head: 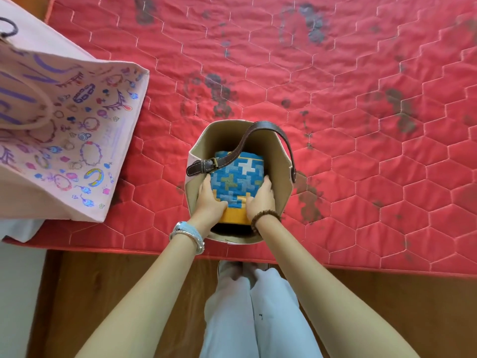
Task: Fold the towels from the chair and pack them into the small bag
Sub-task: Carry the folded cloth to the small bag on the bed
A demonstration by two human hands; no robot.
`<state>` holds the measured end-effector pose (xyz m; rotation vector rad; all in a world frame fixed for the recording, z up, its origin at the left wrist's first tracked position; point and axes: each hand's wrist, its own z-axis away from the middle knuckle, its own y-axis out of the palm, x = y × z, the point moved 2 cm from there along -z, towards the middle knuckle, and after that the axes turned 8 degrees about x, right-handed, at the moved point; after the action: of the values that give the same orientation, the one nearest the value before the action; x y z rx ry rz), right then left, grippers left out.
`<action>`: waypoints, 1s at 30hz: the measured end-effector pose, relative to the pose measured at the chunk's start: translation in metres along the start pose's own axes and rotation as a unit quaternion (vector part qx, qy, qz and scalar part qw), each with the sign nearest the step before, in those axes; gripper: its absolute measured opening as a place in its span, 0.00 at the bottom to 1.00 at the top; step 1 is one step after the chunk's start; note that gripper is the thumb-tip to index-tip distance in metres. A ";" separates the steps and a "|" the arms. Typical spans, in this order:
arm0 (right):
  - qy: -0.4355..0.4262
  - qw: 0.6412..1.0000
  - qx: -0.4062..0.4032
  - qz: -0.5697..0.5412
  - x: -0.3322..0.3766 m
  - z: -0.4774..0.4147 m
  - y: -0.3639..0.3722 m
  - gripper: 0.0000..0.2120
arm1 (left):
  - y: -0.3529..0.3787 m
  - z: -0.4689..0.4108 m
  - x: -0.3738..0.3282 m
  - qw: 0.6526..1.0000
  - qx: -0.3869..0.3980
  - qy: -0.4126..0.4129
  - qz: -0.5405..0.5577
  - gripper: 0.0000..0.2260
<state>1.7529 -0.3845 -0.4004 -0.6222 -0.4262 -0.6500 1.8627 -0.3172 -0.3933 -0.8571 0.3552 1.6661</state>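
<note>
A folded terry towel (pixel 237 182) is showing blue, grey-green and white interlocking blocks above a yellow near band. The small beige bucket bag (pixel 277 161) around it is wearing a dark brown leather strap (pixel 260 133). The red hexagon-quilted mattress (pixel 335 99) is showing dark blotches. At left, a pale pink canvas tote (pixel 77 140) is displaying purple jewellery doodles.

Views: single head camera, wide-angle.
Direction: steeply downward and forward, over the near edge of the red mattress (pixel 335 104).
Nearness: close above the small bag (pixel 277 151), near that edge.
Lower frame: forearms, trousers (pixel 258 319), wooden floor (pixel 116 280).
</note>
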 end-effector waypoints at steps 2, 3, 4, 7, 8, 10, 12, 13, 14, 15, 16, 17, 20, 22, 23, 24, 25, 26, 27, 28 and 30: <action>-0.099 0.992 -0.032 0.075 0.006 0.013 0.001 0.37 | 0.001 0.006 -0.008 0.998 -0.007 0.061 -0.023 0.28; -0.153 0.981 -0.041 0.109 0.011 0.016 0.002 0.38 | 0.002 0.007 -0.013 0.995 0.002 0.089 -0.045 0.28; -0.196 0.969 -0.039 0.142 0.014 0.016 0.003 0.37 | 0.003 0.006 -0.017 0.991 0.018 0.108 -0.077 0.28; -0.227 0.940 0.018 0.253 0.020 0.004 0.007 0.34 | 0.007 0.000 -0.026 0.978 0.064 0.121 -0.155 0.30; -0.220 0.934 0.032 0.280 0.019 -0.002 0.008 0.34 | 0.009 -0.004 -0.028 0.976 0.080 0.114 -0.168 0.30; -0.199 0.933 0.046 0.297 0.015 -0.012 0.009 0.37 | 0.012 -0.013 -0.029 0.972 0.106 0.101 -0.185 0.31; -0.190 0.933 0.055 0.301 0.011 -0.022 0.009 0.38 | 0.012 -0.021 -0.028 0.971 0.116 0.089 -0.190 0.31; -0.187 0.932 0.058 0.305 0.011 -0.026 0.009 0.37 | 0.012 -0.025 -0.027 0.971 0.115 0.085 -0.190 0.31; -0.185 0.930 0.059 0.311 0.011 -0.029 0.008 0.37 | 0.012 -0.028 -0.026 0.971 0.114 0.083 -0.191 0.31; -0.184 0.928 0.058 0.318 0.011 -0.030 0.006 0.37 | 0.012 -0.028 -0.026 0.971 0.114 0.084 -0.193 0.31; -0.184 0.927 0.055 0.322 0.012 -0.030 0.004 0.36 | 0.013 -0.028 -0.026 0.970 0.114 0.085 -0.196 0.31; -0.184 0.927 0.052 0.323 0.012 -0.028 0.003 0.36 | 0.013 -0.027 -0.026 0.970 0.113 0.086 -0.196 0.31; -0.173 0.941 0.048 0.289 0.008 -0.011 0.000 0.33 | 0.012 -0.016 -0.024 0.977 0.097 0.074 -0.175 0.28; -0.149 0.957 0.051 0.245 0.003 0.003 -0.002 0.29 | 0.010 -0.006 -0.020 0.983 0.091 0.054 -0.151 0.26; -0.128 0.966 0.056 0.216 0.000 0.010 -0.002 0.27 | 0.009 0.000 -0.016 0.986 0.093 0.043 -0.135 0.25; -0.110 0.974 0.063 0.190 -0.003 0.016 -0.002 0.26 | 0.008 0.006 -0.012 0.988 0.096 0.034 -0.116 0.24; -0.098 0.977 0.072 0.178 -0.005 0.022 -0.002 0.27 | 0.008 0.013 -0.010 0.990 0.097 0.026 -0.095 0.22; -0.093 0.977 0.084 0.173 -0.007 0.027 -0.001 0.27 | 0.008 0.018 -0.008 0.993 0.097 0.016 -0.071 0.21; -0.091 0.978 0.095 0.159 -0.009 0.030 -0.001 0.27 | 0.008 0.022 -0.008 0.994 0.095 0.005 -0.047 0.20; -0.086 0.982 0.106 0.134 -0.009 0.031 -0.002 0.27 | 0.009 0.024 -0.007 0.995 0.093 -0.006 -0.022 0.20; -0.075 0.986 0.121 0.087 -0.010 0.030 -0.005 0.26 | 0.009 0.024 -0.005 0.995 0.091 -0.032 0.022 0.20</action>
<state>1.7374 -0.3636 -0.3816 -0.4724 -0.5751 -0.3785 1.8465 -0.3076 -0.3750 -0.6636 0.4753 1.6692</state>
